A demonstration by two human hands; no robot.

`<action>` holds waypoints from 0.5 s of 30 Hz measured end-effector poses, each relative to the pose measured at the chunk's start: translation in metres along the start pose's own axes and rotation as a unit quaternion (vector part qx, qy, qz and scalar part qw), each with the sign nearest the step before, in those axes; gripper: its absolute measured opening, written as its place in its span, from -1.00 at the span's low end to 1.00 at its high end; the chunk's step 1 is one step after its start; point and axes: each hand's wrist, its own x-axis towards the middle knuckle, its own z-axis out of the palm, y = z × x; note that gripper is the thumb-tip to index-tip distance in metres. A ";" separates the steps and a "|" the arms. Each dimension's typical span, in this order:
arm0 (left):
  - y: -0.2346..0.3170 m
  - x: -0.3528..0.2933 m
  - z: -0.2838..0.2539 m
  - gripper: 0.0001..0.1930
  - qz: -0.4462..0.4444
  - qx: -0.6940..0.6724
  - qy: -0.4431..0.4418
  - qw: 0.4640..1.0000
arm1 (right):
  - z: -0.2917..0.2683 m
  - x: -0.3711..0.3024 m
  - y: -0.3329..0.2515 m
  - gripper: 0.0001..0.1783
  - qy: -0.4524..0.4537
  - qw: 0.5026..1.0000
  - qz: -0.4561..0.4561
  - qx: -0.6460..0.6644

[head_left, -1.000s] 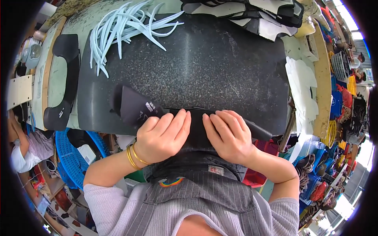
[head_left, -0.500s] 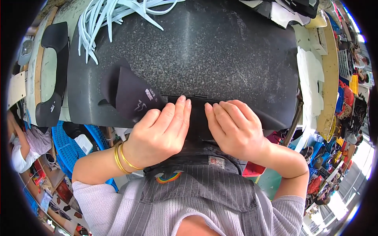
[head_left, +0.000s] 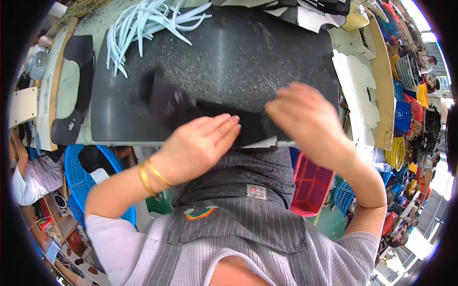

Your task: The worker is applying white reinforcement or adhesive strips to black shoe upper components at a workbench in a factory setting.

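A curved black cut piece of sheet material (head_left: 253, 127) lies along the near edge of the dark board (head_left: 219, 66). Its blurred left end stands up a little and carries pale marks. My left hand (head_left: 202, 140) rests on the piece with its fingers stretched out together; its thumb is hidden. Over the right end of the piece, my right hand (head_left: 305, 119) is smeared by motion, so its fingers do not show clearly. A sliver of white shows under the piece at the board's near edge.
Light blue strips (head_left: 143, 28) lie at the far left of the board. Another black cut piece (head_left: 83, 86) is left of it, white sheets (head_left: 355, 90) right. Black and white pieces (head_left: 310, 14) are stacked at the back. Below stand a blue basket (head_left: 74, 178) and a red basket (head_left: 305, 208).
My right hand has lifted off the near edge and swung up and right. My left hand has flattened onto the black piece, which now lies lower across the board. The view has shifted slightly.
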 end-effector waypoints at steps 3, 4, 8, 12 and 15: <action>0.001 0.003 -0.006 -0.64 0.015 0.042 -0.042 0.998 | -0.024 -0.014 -0.007 -0.50 0.102 0.977 0.099 -0.159; 0.007 0.005 -0.007 -0.64 0.001 0.047 -0.042 0.998 | -0.010 -0.022 -0.017 -0.55 0.189 0.956 0.125 -0.187; 0.023 0.031 0.025 -0.52 0.000 -0.087 0.064 0.994 | 0.055 -0.075 -0.060 -0.82 0.324 0.931 -0.137 -0.101; 0.030 0.027 0.034 -0.72 -0.023 -0.035 0.078 0.996 | 0.076 -0.052 -0.055 -0.68 0.150 0.985 0.082 0.026; 0.034 0.028 0.042 -0.74 -0.066 -0.039 0.106 0.991 | 0.074 -0.036 -0.040 -0.45 0.174 0.978 0.089 0.067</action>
